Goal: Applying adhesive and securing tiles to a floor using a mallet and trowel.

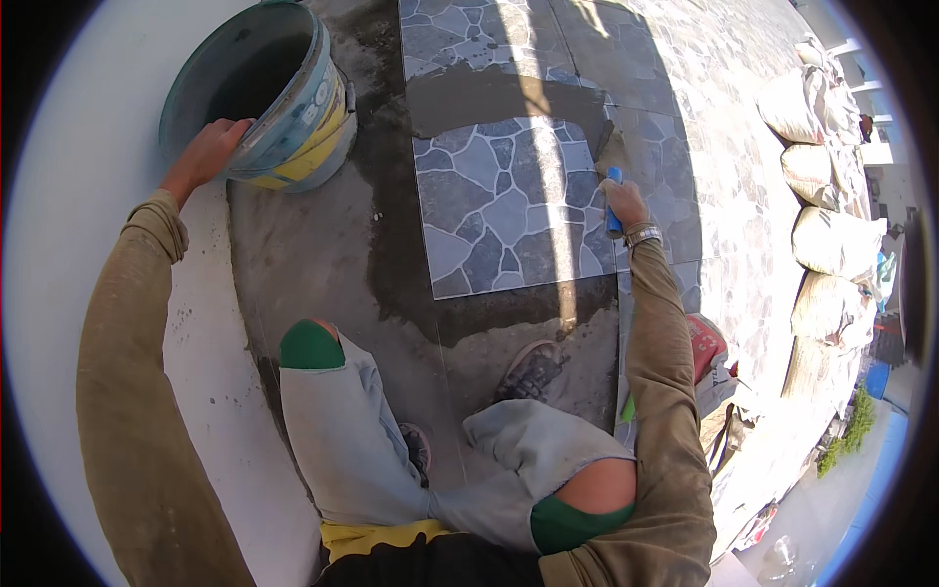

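My left hand (pixel 208 155) grips the near rim of a tilted blue-green bucket (pixel 311 125) with a yellow patch; its mouth faces up and toward me. My right hand (pixel 627 203) is closed round the blue handle of a trowel (pixel 614 207). The trowel's blade points away from me, over the right edge of a stone-patterned floor tile (pixel 509 201). Wet grey mortar (pixel 489 98) lies in a band along the tile's far side and spreads onto the tile beyond. More dark, wet mortar shows along the tile's left and near edges.
A white wall (pixel 117 186) runs along my left. Patterned tiles (pixel 734 147) cover the floor to the right, partly in bright sun. Several filled sacks (pixel 831 240) line the far right. A red and grey bag (pixel 706 352) sits beside my right forearm. My shoes rest on bare concrete.
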{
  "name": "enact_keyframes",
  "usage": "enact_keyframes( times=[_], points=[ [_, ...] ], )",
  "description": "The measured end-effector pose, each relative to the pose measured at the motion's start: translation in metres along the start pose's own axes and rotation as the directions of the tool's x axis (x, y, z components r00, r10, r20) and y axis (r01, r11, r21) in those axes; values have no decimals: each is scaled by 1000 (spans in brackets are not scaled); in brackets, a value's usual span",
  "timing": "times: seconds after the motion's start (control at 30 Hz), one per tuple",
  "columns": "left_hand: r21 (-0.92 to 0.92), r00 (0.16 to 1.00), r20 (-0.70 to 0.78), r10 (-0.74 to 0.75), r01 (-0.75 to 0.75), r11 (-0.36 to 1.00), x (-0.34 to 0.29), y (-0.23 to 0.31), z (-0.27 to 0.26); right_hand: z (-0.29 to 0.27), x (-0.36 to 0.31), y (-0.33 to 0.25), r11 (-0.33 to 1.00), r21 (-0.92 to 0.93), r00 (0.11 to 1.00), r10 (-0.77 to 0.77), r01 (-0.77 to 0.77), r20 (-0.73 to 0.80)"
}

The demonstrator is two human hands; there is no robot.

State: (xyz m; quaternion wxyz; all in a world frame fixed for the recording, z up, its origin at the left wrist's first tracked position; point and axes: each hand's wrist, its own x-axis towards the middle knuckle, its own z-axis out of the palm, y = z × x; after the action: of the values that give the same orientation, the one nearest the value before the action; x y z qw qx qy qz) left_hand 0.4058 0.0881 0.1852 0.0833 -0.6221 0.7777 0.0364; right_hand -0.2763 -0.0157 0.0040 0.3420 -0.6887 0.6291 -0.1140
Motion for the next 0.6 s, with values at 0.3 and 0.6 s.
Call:
enact_keyframes(
  times=[0.3,0.6],
  points=[
    [-66,999,46,-20,23,998,7,13,-11,128,39,-127,994,-55,995,-93,94,24],
    [-75,997,61,-37,42,996,2,6,-4,132,48,-154,980,-21,964,-188,196,189]
  ],
)
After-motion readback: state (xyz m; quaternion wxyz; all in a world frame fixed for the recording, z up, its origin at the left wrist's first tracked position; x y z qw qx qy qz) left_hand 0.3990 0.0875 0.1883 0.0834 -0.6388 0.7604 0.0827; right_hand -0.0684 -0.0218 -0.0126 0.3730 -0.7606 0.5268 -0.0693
